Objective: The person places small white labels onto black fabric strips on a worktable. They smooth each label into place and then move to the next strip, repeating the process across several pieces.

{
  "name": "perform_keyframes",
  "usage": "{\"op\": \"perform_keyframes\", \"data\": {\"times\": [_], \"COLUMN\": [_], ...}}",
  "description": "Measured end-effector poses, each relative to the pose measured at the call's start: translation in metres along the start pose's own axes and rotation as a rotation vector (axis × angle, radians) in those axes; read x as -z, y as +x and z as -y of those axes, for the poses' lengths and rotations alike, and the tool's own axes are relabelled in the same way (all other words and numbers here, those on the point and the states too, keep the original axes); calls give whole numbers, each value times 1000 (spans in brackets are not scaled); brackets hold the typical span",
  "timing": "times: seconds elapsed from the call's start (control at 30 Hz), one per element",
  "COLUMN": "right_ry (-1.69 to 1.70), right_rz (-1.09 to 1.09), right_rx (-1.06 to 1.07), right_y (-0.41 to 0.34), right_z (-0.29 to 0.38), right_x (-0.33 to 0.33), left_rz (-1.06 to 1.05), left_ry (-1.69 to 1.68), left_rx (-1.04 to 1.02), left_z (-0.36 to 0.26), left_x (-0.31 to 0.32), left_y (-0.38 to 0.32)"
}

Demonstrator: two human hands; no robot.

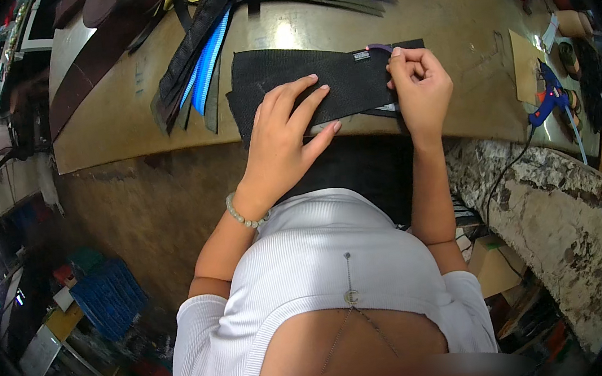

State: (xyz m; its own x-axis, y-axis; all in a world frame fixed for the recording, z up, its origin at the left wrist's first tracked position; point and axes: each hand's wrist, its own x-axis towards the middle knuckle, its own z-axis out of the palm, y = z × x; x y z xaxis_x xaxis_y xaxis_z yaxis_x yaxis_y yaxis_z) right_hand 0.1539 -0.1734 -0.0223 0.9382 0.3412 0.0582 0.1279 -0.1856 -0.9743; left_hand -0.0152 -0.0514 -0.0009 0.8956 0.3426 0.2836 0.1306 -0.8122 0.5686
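Note:
Several black woven fabric pieces (345,77) lie stacked near the front edge of the table (476,84). My left hand (278,119) rests spread on the upper piece, its fingers apart and nothing gripped. At the right end of the fabric, my right hand (424,81) pinches a thin, curved purple item (381,47) with a pinkish tip; its exact kind is unclear. That tip is close to a small white label (361,56) bearing print on the fabric's far edge. Another pale label (388,108) partly shows beneath the upper piece, beside my right hand.
Black straps (195,51) with blue webbing (210,61) lie beyond the fabric, to the left. A long maroon strip (89,72) is farther left. A blue glue gun (546,104) stands at right, its cable (509,173) hanging past the table edge. Brown cardboard (524,68) is beside it.

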Motion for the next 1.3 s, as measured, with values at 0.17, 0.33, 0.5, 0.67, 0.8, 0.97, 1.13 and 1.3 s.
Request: {"op": "perform_keyframes", "data": {"times": [0.17,0.33,0.5,0.67,0.8,0.97,1.13,1.3], "right_ry": [37,-19,-174,196,200,329,172,96], "right_rz": [7,79,52,-14,-349,-454,-323,-242], "right_rx": [-30,23,122,24,212,54,66,28], "right_y": [-1,-8,-8,-6,14,34,32,31], "right_z": [6,9,6,6,-3,-34,-43,-33], "right_x": [-2,-7,-14,5,54,91,91,91], "left_rz": [-10,-18,-38,-36,-23,-301,-819,-380], "left_ry": [-10,52,71,120,286,411,217,347], "left_rx": [11,-44,-58,-119,-250,-256,55,619], "left_z": [-1,-1,0,-2,-14,-16,51,176], "left_x": [-2,-2,-6,0,22,89,166,163], "left_y": [0,-1,-5,0,15,34,13,-28]}}
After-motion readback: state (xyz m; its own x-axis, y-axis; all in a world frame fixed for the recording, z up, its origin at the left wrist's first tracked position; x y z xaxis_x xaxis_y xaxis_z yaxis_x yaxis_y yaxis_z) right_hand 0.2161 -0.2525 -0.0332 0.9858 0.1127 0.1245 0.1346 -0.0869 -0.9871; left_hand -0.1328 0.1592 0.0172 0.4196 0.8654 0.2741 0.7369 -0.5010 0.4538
